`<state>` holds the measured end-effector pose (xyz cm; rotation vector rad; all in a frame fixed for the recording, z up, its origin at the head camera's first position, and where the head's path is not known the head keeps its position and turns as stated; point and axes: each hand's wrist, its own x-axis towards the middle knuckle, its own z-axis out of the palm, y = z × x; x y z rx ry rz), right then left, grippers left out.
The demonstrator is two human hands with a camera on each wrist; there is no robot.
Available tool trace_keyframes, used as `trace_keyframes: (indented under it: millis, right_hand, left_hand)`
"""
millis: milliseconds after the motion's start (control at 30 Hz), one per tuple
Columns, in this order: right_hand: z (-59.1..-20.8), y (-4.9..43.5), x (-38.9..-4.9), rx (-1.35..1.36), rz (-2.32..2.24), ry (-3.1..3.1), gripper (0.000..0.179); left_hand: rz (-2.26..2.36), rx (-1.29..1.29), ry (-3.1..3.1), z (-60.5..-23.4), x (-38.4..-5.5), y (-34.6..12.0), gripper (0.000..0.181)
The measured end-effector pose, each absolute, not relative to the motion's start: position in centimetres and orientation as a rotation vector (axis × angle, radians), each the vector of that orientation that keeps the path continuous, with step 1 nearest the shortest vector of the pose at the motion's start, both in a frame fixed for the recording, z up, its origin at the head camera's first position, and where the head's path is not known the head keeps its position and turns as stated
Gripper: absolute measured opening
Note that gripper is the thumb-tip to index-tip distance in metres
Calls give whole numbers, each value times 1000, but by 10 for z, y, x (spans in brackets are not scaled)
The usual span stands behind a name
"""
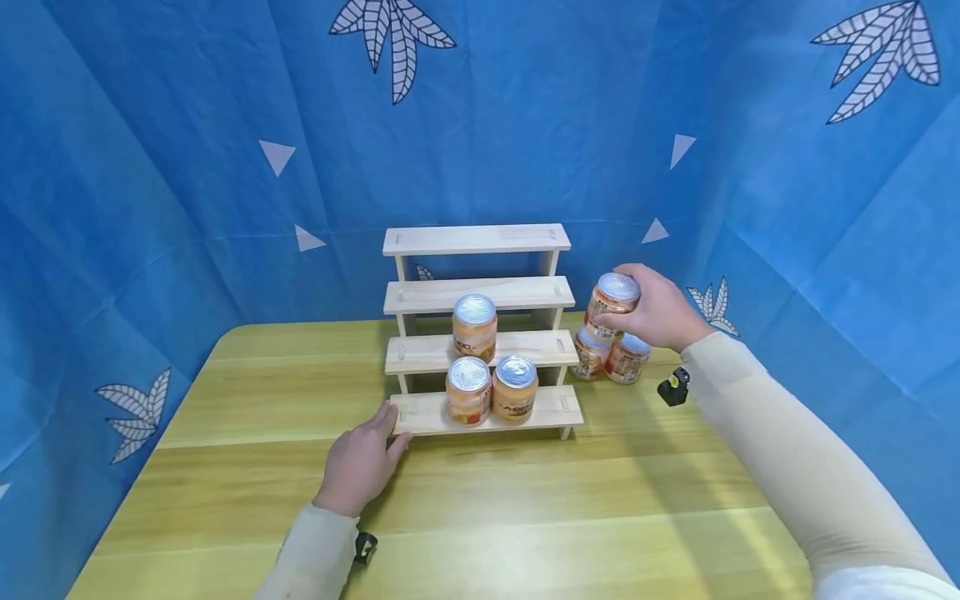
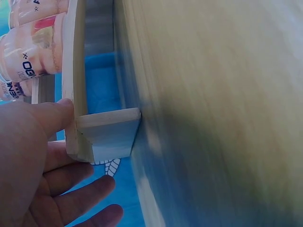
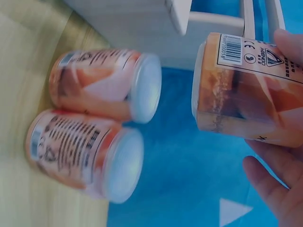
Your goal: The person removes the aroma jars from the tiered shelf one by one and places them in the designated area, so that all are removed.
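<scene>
My right hand (image 1: 657, 308) holds an orange-labelled can (image 1: 613, 302) with a silver lid, thumb and fingers around its sides. In the right wrist view this can (image 3: 251, 90) is raised off two similar cans, a nearer can (image 3: 87, 153) and a farther can (image 3: 104, 85), which stand side by side on the table. My left hand (image 1: 362, 467) pinches the left end of the lowest board of a stepped wooden stand (image 1: 420, 417). Seen from the left wrist, the thumb (image 2: 59, 116) lies on the board, with other fingers spread below its end.
Two cans, one at left (image 1: 468, 392) and one at right (image 1: 516, 390), stand together on the lowest step. Another can (image 1: 475, 327) is on the step above. The two upper boards (image 1: 480, 292) hold nothing. A blue patterned cloth (image 1: 525, 125) hangs behind the wooden table (image 1: 247, 400).
</scene>
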<state>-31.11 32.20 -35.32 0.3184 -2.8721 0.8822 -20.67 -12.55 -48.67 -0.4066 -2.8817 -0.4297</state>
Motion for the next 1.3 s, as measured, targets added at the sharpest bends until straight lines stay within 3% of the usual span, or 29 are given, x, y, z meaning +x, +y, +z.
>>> trace_keyframes:
  millis: [467, 1000, 1300]
  right_hand:
    - [-360, 379, -296, 101, 976, -2831, 85]
    - [-384, 391, -315, 82, 979, -2802, 76]
    - [-391, 415, -300, -12, 970, -2808, 79]
  left_hand:
    - [-425, -467, -2852, -483, -209, -118, 55]
    - [-438, -375, -2863, -483, -188, -133, 56]
    - [-442, -470, -2821, -480, -198, -119, 54]
